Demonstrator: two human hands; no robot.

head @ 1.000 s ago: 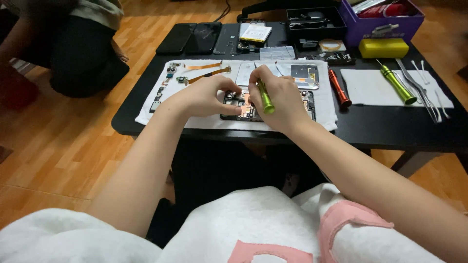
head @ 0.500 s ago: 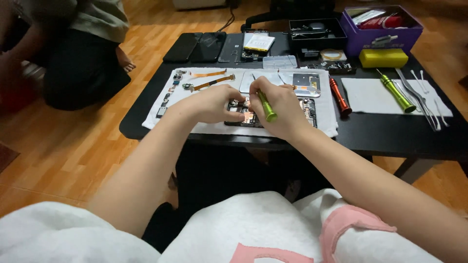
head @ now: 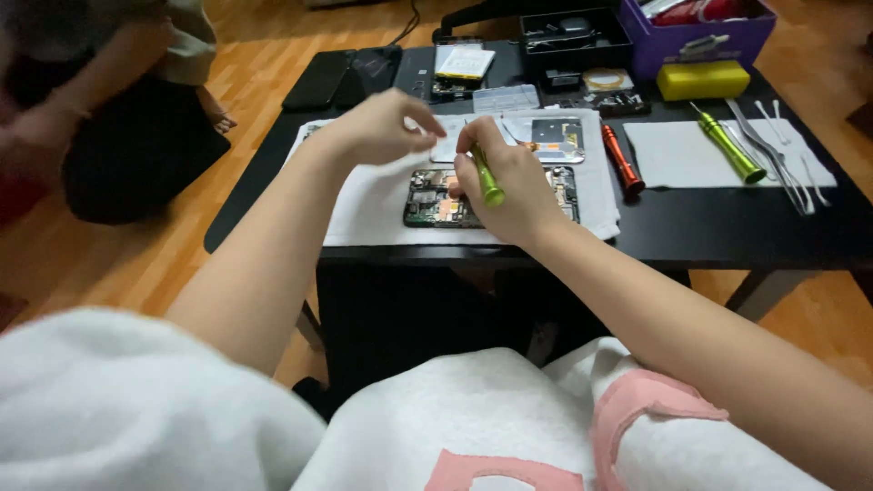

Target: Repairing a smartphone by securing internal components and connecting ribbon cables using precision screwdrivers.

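A: Item one, far left?
B: A second person (head: 109,100) sits on the wooden floor (head: 182,264), beside the black table (head: 727,227); dark trousers, pale top.

A: Next along?
B: Two dark phone panels (head: 341,77) lie at the table's back left. A white mat (head: 373,205) covers the near middle.

A: The left hand?
B: The left hand (head: 382,127) hovers above the mat, thumb and forefinger pinched together at the tips. Whether anything small sits between them, I cannot tell.

A: And the work piece?
B: An opened phone (head: 436,200), circuit boards exposed, lies flat on the mat just below and between both hands.

A: The right hand?
B: The right hand (head: 509,186) rests over the phone's middle, fingers clamped round a green screwdriver (head: 488,182), the tool upright and slightly tilted.

A: Further right?
B: A detached phone part (head: 555,136) on the mat behind; a red screwdriver (head: 623,162) at the mat's right edge; a second green screwdriver (head: 727,145) and metal tweezers (head: 773,155) on a white sheet (head: 673,159).

A: Back row?
B: A black tray (head: 573,36), a purple box (head: 705,41), a yellow block (head: 702,80).
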